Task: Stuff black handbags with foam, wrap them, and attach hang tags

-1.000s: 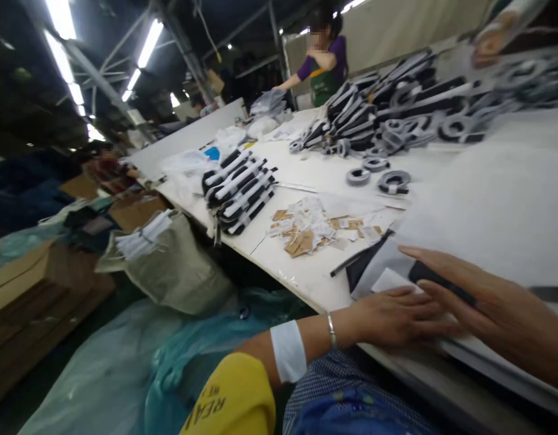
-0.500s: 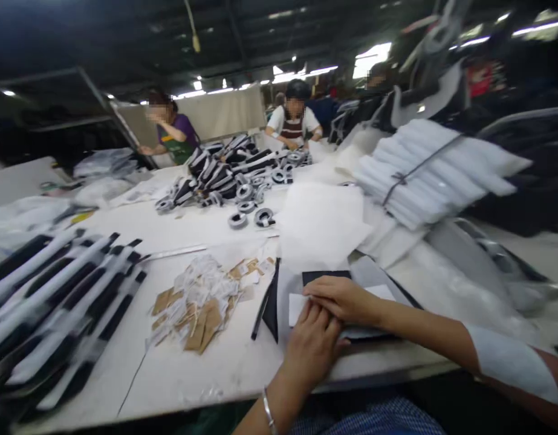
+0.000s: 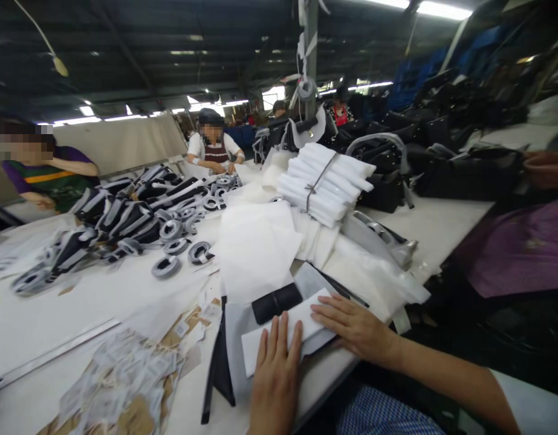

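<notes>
Both of my hands rest on a long white folded strip (image 3: 290, 329), which looks like paper or thin foam. My left hand (image 3: 279, 356) lies on its near left part, fingers stretched out. My right hand (image 3: 351, 323) is flat on its right end, fingers extended. Under the strip is a grey sheet-like piece (image 3: 240, 338) with black edges, perhaps a flat bag. A black flap or band (image 3: 277, 303) lies just beyond the strip. What is under my palms is hidden.
Paper tags (image 3: 124, 374) are heaped at the left. White sheets (image 3: 256, 248) lie beyond, beside a tied white bundle (image 3: 321, 181). Grey wrapped rings (image 3: 166, 266) and black-and-white straps (image 3: 124, 211) are piled farther back. Co-workers (image 3: 213, 145) sit across the table; another person's purple clothing (image 3: 523, 248) is at right.
The view has swung to the right. My hands, close together and overlapping before, are now apart and spread along the white strip, leaving more of it and the black band visible.
</notes>
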`<state>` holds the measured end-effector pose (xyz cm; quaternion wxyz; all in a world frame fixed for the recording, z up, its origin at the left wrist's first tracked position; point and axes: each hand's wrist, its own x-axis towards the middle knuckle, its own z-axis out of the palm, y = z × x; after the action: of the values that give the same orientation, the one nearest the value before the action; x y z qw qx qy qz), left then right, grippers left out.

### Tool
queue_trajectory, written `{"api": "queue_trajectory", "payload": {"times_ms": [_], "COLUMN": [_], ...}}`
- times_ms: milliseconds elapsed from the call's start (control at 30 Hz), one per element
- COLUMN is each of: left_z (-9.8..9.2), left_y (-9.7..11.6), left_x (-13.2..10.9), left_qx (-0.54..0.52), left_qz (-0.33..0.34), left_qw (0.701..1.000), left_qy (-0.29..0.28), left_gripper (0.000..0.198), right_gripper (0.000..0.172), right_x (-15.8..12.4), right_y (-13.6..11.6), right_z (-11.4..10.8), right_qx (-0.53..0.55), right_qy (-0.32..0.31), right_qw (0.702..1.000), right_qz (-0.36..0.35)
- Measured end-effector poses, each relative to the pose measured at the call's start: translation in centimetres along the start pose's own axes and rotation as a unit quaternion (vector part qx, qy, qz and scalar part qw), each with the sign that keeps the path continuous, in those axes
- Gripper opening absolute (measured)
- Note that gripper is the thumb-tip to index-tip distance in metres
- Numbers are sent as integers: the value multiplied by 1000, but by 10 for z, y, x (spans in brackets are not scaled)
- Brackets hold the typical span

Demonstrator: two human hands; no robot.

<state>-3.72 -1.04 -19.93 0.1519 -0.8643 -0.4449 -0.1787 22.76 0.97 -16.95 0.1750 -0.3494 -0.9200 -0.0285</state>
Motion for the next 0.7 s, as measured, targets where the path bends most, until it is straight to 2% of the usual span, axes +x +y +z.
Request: {"api": "queue_trajectory", "payload": {"times_ms": [67, 133, 200, 267, 333, 400, 500, 567, 633, 700], "left_z": [4, 11, 17, 20, 19, 15, 8, 5, 5, 7], "left_y": [1, 2, 2, 2, 2, 4, 8, 10, 12, 12], "left_x": [3, 6, 7, 6, 4, 3, 3, 4, 4, 4], "left_qx": [11, 25, 42, 54, 58, 58, 51, 46, 45, 47], "left_qz": [-5, 5, 21, 19, 9, 4, -4, -11, -18, -21], "left_qw": [1000, 999, 998, 998, 997, 998, 998, 998, 998, 998], "left_qy": [14, 27, 31, 38, 40, 34, 29, 30, 36, 42], "left_gripper": [56, 50, 48, 46, 46, 49, 52, 52, 53, 54], "right_gripper": [56, 52, 51, 42, 31, 28, 32, 37, 48, 58], "right_x": [-1, 5, 13, 21, 28, 34, 46, 57, 70, 83], "right_y": [0, 2, 8, 23, 50, 87, 146, 178, 201, 214], "right_z": [6, -1, -18, -41, -65, -85, -108, -119, -129, -135], "right_qx": [11, 44, 100, 149, 140, 62, 6, -90, -170, -191], "right_qy": [16, 7, -8, 5, 63, 139, 184, 175, 134, 90], "right_qw": [1000, 999, 995, 989, 987, 981, 965, 953, 933, 915], "right_qz": [-2, 4, -2, 4, 50, 124, 186, 231, 288, 343]}}
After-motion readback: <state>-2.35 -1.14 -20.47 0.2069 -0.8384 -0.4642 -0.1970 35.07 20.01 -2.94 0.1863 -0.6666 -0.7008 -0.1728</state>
